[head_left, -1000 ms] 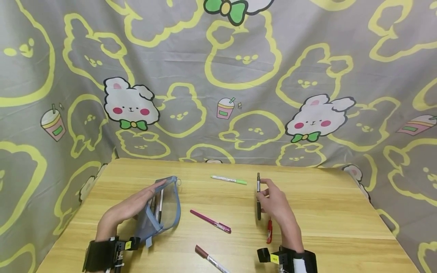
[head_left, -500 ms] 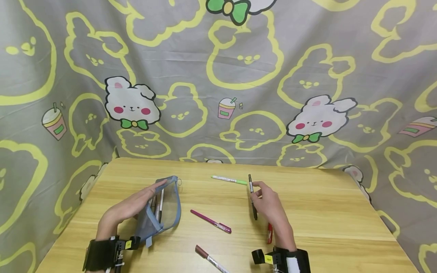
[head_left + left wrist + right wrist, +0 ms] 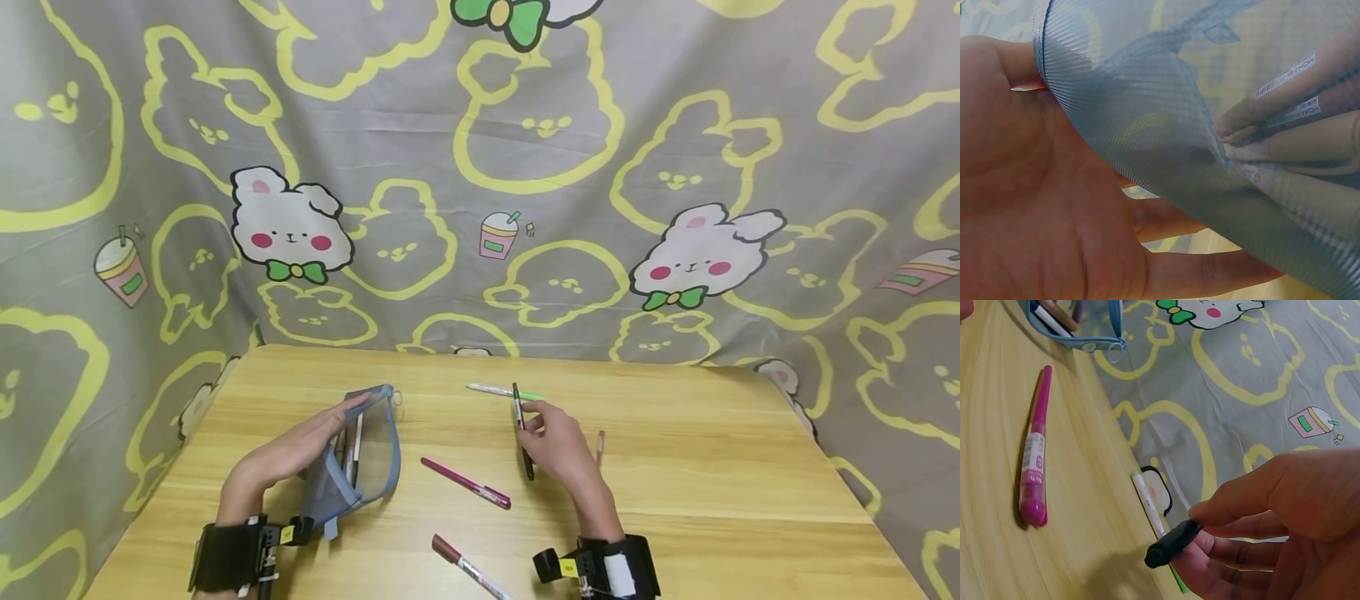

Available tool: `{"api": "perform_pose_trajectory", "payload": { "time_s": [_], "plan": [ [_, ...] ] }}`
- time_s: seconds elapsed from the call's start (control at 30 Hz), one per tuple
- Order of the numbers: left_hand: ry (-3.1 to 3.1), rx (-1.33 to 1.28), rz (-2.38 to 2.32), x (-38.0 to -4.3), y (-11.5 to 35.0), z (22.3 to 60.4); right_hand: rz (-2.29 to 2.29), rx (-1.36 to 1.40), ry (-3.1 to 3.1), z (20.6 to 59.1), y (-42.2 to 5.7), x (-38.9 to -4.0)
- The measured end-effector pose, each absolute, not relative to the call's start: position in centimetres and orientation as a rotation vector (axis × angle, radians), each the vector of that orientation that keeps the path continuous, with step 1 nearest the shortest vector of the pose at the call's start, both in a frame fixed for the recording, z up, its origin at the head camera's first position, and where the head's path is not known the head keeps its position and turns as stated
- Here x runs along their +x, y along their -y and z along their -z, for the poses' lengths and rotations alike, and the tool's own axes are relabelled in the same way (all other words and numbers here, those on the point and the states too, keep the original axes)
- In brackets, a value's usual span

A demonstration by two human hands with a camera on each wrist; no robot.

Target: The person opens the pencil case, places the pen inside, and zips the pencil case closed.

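Note:
My left hand [image 3: 296,450] lies against a blue-grey mesh pencil pouch [image 3: 381,454], its fingers stretched along the upper edge. Several pens [image 3: 356,442] show inside the pouch. In the left wrist view the straight fingers [image 3: 1210,272] pass behind the mesh [image 3: 1147,144]. My right hand [image 3: 558,446] pinches a black marker [image 3: 519,408] between thumb and fingers, held tilted above the table. The marker's dark end [image 3: 1169,547] points toward the camera in the right wrist view. Between the hands lies a magenta pen [image 3: 465,482].
A green-and-white marker [image 3: 491,389] lies at the back, partly behind the black one. A brown-capped marker [image 3: 468,571] lies at the front. Part of a reddish pen [image 3: 600,446] shows beside the right wrist. A patterned grey curtain [image 3: 420,275] hangs behind the table [image 3: 712,467].
My right hand has carried the black marker leftward, toward the pouch. Its arm now covers the red pen's near part and uncovers its far end. The left hand has stayed on the pouch.

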State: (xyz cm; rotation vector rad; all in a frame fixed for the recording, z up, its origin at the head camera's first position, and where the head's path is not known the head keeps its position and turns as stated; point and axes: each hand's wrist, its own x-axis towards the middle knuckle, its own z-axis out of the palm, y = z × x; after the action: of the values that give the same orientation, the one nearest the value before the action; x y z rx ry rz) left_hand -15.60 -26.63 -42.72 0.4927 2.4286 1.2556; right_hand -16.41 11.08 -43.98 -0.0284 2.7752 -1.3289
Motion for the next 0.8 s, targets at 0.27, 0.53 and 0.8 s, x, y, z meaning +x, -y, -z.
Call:
{"api": "perform_pose_trajectory", "payload": {
  "time_s": [0.27,0.53,0.8],
  "plan": [
    [-2.438,0.498,-1.25,-15.5,26.7,42.6,1.4,-0.077,-2.726,43.5,-9.2,-16.4],
    [-2.446,0.494,-1.238,-15.5,26.6,42.7,1.375,-0.085,-2.732,43.2,-6.8,-16.1],
    [-2.452,0.484,-1.229,-15.6,26.5,42.6,1.382,-0.156,-2.735,43.3,-4.5,-15.5]
  ]
}}
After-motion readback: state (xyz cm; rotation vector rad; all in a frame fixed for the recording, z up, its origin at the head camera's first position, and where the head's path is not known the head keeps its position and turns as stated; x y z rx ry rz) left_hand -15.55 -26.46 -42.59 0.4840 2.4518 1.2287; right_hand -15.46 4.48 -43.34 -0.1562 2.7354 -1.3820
